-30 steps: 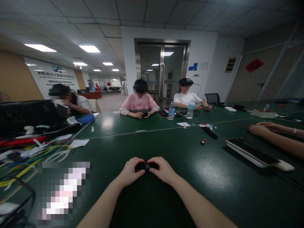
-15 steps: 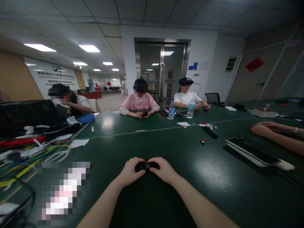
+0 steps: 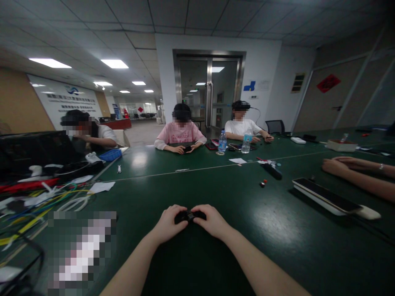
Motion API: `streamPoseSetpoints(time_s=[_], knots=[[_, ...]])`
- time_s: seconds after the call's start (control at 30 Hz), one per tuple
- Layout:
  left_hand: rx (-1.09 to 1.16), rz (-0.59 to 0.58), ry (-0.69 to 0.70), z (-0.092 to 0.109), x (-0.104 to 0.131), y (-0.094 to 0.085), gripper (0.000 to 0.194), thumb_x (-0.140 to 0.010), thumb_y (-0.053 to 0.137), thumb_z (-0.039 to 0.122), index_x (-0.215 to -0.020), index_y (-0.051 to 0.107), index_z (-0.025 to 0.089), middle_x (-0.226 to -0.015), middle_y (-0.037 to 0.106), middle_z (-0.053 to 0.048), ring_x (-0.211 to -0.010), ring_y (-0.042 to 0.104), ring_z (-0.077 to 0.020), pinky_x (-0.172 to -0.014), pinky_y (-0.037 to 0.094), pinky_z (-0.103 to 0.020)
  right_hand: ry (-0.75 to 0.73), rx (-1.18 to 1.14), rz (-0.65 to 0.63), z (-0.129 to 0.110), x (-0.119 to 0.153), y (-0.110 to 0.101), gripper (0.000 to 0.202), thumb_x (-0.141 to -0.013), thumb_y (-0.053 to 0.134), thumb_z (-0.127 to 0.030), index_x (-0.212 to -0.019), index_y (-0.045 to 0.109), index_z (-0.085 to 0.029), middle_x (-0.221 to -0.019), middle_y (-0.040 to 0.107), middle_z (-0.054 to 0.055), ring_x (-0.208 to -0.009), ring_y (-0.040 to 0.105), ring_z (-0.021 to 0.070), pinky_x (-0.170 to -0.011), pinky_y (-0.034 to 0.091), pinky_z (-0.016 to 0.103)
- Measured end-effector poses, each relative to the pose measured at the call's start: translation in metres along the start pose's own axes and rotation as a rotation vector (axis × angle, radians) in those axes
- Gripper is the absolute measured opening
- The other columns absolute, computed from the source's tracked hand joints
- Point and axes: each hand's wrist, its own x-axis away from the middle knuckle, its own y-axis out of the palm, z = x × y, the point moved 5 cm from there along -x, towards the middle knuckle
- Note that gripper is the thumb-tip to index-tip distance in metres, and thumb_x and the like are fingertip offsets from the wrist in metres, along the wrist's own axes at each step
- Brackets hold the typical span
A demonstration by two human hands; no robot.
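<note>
Both of my hands rest low over the green table (image 3: 138, 197) and hold one small black object (image 3: 190, 216) between them. Its left end lies in my left hand (image 3: 171, 222), with the thumb bent along its near side. The other end sits in the fingers of my right hand (image 3: 212, 220), its thumb also on the near side. A dark grey part shows at the middle of the object, between the two thumbs. Its exact kind is too small and dark to make out, and the fingers cover much of it.
At left lie tangled cables (image 3: 61, 205), a blue basket (image 3: 110, 155) and a blurred-out item (image 3: 83, 250). A phone (image 3: 327, 195) on a white case is at right, near another person's hands (image 3: 335, 166). Water bottles (image 3: 246, 142) stand ahead, where people in headsets sit.
The view has shifted very slightly. My hands keep the same hold on the black object, with hardly any visible movement.
</note>
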Motion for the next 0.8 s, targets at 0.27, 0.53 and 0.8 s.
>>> streamPoseSetpoints(time_s=[0.27, 0.53, 0.8], knots=[[-0.015, 0.005, 0.012, -0.001, 0.000, 0.001, 0.035, -0.080, 0.055, 0.037, -0.113, 0.056, 0.026, -0.112, 0.057, -0.003, -0.104, 0.050, -0.0226, -0.092, 0.038, -0.036, 0.004, -0.009, 0.012, 0.001, 0.000, 0.000, 0.034, -0.075, 0.062, -0.033, -0.108, 0.060, -0.030, -0.112, 0.061, 0.000, -0.108, 0.052, 0.0212, -0.094, 0.038, 0.037], [-0.028, 0.028, 0.031, -0.005, -0.001, 0.003, 0.034, -0.079, 0.057, 0.036, -0.110, 0.057, 0.025, -0.109, 0.058, -0.003, -0.102, 0.052, -0.0218, -0.090, 0.039, -0.035, -0.033, -0.016, -0.017, -0.003, 0.001, 0.000, 0.033, -0.075, 0.061, -0.036, -0.107, 0.060, -0.030, -0.112, 0.061, -0.001, -0.109, 0.051, 0.0209, -0.096, 0.037, 0.038], [-0.027, 0.044, 0.017, 0.000, 0.006, 0.005, 0.037, -0.078, 0.058, 0.040, -0.112, 0.057, 0.026, -0.110, 0.059, -0.002, -0.105, 0.051, -0.0222, -0.093, 0.038, -0.035, 0.000, -0.034, -0.031, 0.009, 0.000, 0.006, 0.035, -0.076, 0.059, -0.032, -0.111, 0.057, -0.030, -0.115, 0.059, 0.000, -0.111, 0.051, 0.0206, -0.097, 0.038, 0.039]])
